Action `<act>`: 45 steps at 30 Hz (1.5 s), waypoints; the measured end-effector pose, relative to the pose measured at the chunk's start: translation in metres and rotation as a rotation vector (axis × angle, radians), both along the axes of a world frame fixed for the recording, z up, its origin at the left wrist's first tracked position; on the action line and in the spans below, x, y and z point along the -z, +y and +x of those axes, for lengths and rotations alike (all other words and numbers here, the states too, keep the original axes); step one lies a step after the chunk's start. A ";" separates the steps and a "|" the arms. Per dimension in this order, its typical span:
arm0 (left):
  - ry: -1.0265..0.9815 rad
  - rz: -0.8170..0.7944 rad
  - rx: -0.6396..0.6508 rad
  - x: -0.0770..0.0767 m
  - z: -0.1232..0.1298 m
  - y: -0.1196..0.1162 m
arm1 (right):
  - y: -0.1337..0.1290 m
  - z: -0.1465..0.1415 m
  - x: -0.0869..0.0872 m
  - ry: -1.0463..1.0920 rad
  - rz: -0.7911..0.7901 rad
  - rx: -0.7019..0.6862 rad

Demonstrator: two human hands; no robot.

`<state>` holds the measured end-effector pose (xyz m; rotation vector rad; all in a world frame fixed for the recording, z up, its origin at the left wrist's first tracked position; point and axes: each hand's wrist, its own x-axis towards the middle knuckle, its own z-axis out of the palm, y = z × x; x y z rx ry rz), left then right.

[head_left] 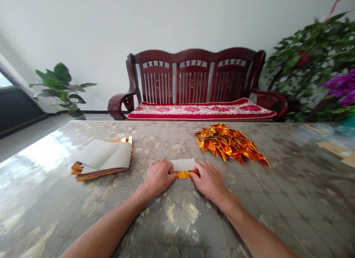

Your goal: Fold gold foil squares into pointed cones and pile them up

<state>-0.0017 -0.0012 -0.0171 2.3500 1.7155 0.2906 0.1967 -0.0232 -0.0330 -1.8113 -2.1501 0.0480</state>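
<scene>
A sheet of gold foil paper (183, 164) lies on the table between my hands, pale side up at the back. Its near edge is folded over and shows a shiny gold strip. My left hand (161, 173) grips the left end of that fold, thumb on the foil and fingers curled. At the right end, my right hand (210, 178) pinches the fold in the same way. The undersides of the fingers are hidden.
On the left lies a stack of foil paper sheets (104, 156). Several folded gold foil pieces (227, 143) are heaped at the back right. Clear plastic bags (313, 134) lie at the far right of the table (180, 217). Behind stands a wooden bench (192, 80).
</scene>
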 end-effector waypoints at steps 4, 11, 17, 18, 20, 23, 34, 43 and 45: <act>0.004 0.003 0.014 0.000 -0.001 0.000 | 0.000 0.001 0.001 0.001 0.001 0.000; -0.003 0.020 0.027 0.001 -0.003 -0.003 | 0.000 0.002 0.002 0.015 -0.015 0.009; -0.024 0.033 0.020 0.003 -0.004 -0.007 | 0.000 0.002 0.001 0.040 -0.025 0.026; -0.035 0.041 0.023 0.003 -0.004 -0.008 | 0.000 0.002 0.001 0.046 -0.027 0.028; -0.060 0.078 0.037 0.006 -0.004 -0.009 | 0.000 0.002 0.000 0.064 -0.028 0.029; -0.099 0.145 0.105 0.010 -0.003 -0.010 | 0.000 0.003 0.002 0.090 -0.023 0.041; 0.094 0.234 0.478 0.017 0.001 -0.019 | -0.003 0.001 0.010 0.006 0.067 0.102; 0.283 0.198 0.437 0.003 0.015 -0.040 | -0.008 -0.014 0.010 0.027 0.103 0.066; 0.289 0.182 0.431 0.002 0.015 -0.041 | -0.007 -0.013 0.011 0.038 0.093 0.053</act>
